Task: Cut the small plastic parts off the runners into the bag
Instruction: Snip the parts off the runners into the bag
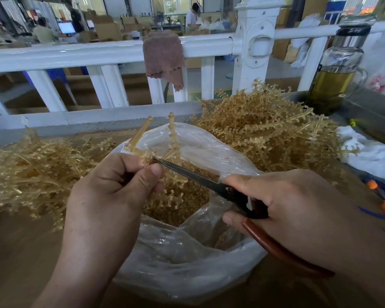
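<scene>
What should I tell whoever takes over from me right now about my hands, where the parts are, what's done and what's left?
Left hand: grips one runner above the open bag.
Right hand: holds the scissors, blade tips at the runner beside the left thumb.
Done: a layer of cut small parts already lies in the bag.
Left: the held runner has parts on it, and a big pile of runners waits behind the bag on the right. The left pile looks barer, probably already trimmed.
</scene>
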